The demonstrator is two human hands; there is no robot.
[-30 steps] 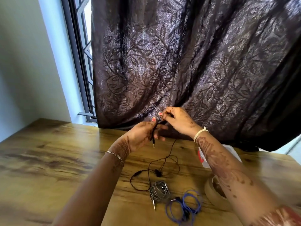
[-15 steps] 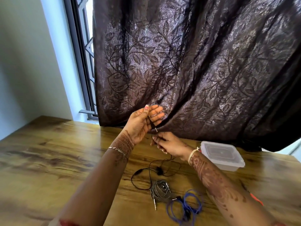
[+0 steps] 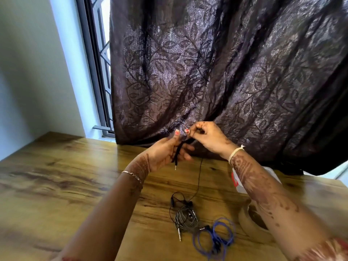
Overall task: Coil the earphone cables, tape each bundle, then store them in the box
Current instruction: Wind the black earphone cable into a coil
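My left hand [image 3: 165,149] holds a few loops of the black earphone cable [image 3: 178,152] above the table, its jack plug hanging below the fingers. My right hand [image 3: 207,136] pinches the same cable just right of the left fingertips. The rest of the black cable trails down to the table [image 3: 197,183], ending in loose loops with its earbuds. A grey coiled earphone bundle [image 3: 185,219] and a blue coiled earphone [image 3: 214,236] lie nearer me. The clear plastic box [image 3: 272,173] is mostly hidden behind my right forearm. A roll of tan tape [image 3: 246,221] lies beside that forearm.
The wooden table [image 3: 56,185] stretches wide to the left. A dark leaf-patterned curtain [image 3: 226,72] hangs right behind my hands, touching the table's far edge. A barred window [image 3: 98,72] and pale wall stand at the left.
My right hand went down below the left half a second ago and is back up beside the left fingertips, laying on another loop. The loose cable on the table has shortened.
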